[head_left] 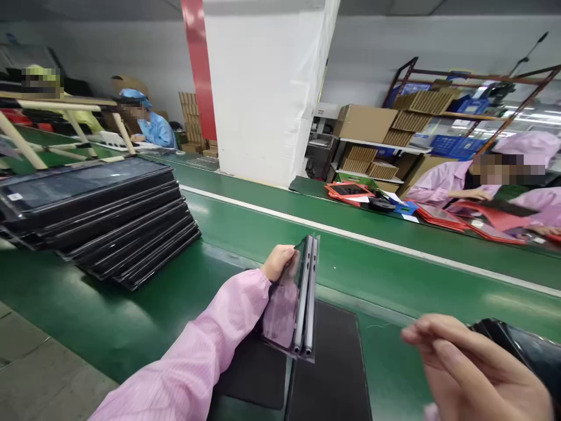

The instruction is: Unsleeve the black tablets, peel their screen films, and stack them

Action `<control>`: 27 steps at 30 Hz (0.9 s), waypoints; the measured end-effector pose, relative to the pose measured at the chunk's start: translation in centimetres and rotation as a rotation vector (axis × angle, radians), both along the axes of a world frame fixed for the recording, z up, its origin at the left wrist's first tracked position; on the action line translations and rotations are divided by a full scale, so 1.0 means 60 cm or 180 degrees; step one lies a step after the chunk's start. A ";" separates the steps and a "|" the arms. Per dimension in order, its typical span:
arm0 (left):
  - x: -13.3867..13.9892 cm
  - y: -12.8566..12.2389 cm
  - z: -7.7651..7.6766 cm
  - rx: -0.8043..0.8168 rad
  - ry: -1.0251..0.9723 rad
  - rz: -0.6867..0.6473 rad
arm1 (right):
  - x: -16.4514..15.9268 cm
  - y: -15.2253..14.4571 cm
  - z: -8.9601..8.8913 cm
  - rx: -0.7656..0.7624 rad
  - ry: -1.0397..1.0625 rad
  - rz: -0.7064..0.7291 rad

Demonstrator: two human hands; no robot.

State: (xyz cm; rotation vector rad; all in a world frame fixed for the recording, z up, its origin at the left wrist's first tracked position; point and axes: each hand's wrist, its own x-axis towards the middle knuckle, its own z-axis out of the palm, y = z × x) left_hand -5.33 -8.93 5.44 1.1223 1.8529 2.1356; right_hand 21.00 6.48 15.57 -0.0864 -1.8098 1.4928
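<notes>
My left hand (279,263), in a pink sleeve, is closed on the far edge of two tablets (293,310) held side by side on edge. Their glossy screen reflects the sleeve, and clear film sticks out past their silver sides. Below them, two flat black pads (328,362) lie on the green bench. My right hand (477,368) is raised at the lower right, slightly blurred, fingers extended and loosely bent, with nothing visible in it. Partly behind it is a pile of black, glossy, tablet-like pieces (521,345).
At the left stands a tall, leaning stack of black film-wrapped tablets (109,216). A white line (350,234) runs along the green bench (394,263). Across it, a person in pink (442,175) works beside red cases (442,216). A white pillar (263,88) rises behind; another person (155,128) sits farther left.
</notes>
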 end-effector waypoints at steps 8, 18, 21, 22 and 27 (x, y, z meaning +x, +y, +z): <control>0.000 0.001 0.004 -0.0069 0.0055 -0.0114 | -0.045 -0.084 0.028 0.0450 -0.0046 0.0912; -0.003 0.000 -0.005 -0.0198 0.0185 -0.0095 | -0.043 -0.090 0.030 0.0632 -0.0215 0.0967; -0.005 0.000 -0.007 -0.0204 0.0198 -0.0077 | -0.045 -0.089 0.027 0.0645 -0.0196 0.0902; -0.005 0.000 -0.007 -0.0203 0.0201 -0.0062 | -0.047 -0.090 0.026 0.0607 -0.0176 0.0892; -0.009 -0.001 -0.008 -0.0169 0.0207 0.0001 | -0.058 -0.097 0.020 0.0201 -0.0066 0.0818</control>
